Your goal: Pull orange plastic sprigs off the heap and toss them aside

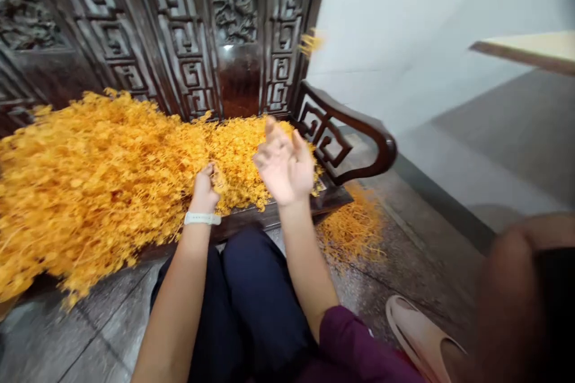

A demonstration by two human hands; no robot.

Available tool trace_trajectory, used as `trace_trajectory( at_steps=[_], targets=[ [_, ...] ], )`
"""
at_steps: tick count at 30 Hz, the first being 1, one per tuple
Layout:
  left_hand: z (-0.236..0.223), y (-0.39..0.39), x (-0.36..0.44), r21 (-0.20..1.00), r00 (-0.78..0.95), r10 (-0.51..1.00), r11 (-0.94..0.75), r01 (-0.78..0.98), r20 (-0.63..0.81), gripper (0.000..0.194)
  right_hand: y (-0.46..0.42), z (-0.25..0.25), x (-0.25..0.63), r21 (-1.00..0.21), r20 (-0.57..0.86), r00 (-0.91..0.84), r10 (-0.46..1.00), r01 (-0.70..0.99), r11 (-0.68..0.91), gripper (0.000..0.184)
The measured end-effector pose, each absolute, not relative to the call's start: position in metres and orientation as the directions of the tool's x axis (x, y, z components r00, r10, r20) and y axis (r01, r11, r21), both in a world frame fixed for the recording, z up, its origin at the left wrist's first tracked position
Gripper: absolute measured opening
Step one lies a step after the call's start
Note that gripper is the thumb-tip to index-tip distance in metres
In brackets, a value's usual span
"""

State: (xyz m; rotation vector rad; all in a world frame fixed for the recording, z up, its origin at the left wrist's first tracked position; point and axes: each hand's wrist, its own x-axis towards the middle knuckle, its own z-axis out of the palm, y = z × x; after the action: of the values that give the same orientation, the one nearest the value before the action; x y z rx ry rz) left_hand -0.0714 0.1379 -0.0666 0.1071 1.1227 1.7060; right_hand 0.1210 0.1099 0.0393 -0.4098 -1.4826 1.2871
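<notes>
My left hand (206, 188), with a pale band at the wrist, is closed on a thin yellow flower sprig (218, 178). It sits at the edge of a big heap of yellow dried flowers (99, 173) on a dark wooden bench. To its right my right hand (285, 164) is raised, palm up and fingers spread, with nothing in it. Behind that hand lies a lower pile of yellow flower bits (238, 155). A small blurred yellow piece (311, 42) hangs in the air above and right of my right hand.
The bench has a carved openwork back (238, 78) and a curved armrest (354, 125) at right. Yellow stems (353, 227) lie in a heap on the floor below it. At lower right are a person's blurred leg (507, 299) and a pale shoe (420, 329). A tabletop corner (525, 51) juts in.
</notes>
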Motion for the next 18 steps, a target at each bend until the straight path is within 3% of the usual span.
trace_trajectory(
  at_steps=[2, 4, 7, 9, 11, 14, 18],
  targets=[
    [-0.062, 0.137, -0.071, 0.717, -0.421, 0.805, 0.007, -0.697, -0.418, 0.013, 0.111, 0.025, 0.119, -0.843, 0.419, -0.331, 0.846, -0.488, 0.226, 0.062],
    [-0.059, 0.137, -0.07, 0.723, -0.386, 0.831, 0.029, -0.69, -0.402, 0.013, 0.106, 0.006, 0.118, -0.872, 0.363, -0.418, 0.833, -0.468, 0.145, 0.05],
    [-0.059, 0.137, -0.065, 0.742, -0.322, 0.882, 0.043, -0.669, -0.342, 0.016, 0.101, -0.017, 0.115, -0.943, 0.325, -0.374, 0.869, -0.201, 0.266, 0.046],
    [-0.062, 0.136, -0.059, 0.775, -0.304, 0.906, 0.04, -0.631, -0.294, 0.018, 0.101, -0.029, 0.111, -0.919, 0.36, -0.266, 0.894, 0.066, 0.39, 0.054],
    [-0.065, 0.135, -0.054, 0.815, -0.315, 0.912, 0.035, -0.579, -0.263, 0.02, 0.103, -0.039, 0.105, -0.882, 0.34, -0.266, 0.902, 0.244, 0.404, 0.055],
    [-0.071, 0.139, -0.056, 0.848, -0.326, 0.912, 0.043, -0.529, -0.25, 0.021, 0.108, -0.055, 0.097, -0.916, 0.246, -0.344, 0.906, 0.223, 0.334, 0.04],
    [-0.075, 0.146, -0.066, 0.874, -0.351, 0.916, -0.001, -0.486, -0.194, 0.021, 0.11, -0.063, 0.093, -0.922, 0.297, -0.339, 0.893, 0.142, 0.36, 0.032]
  ],
)
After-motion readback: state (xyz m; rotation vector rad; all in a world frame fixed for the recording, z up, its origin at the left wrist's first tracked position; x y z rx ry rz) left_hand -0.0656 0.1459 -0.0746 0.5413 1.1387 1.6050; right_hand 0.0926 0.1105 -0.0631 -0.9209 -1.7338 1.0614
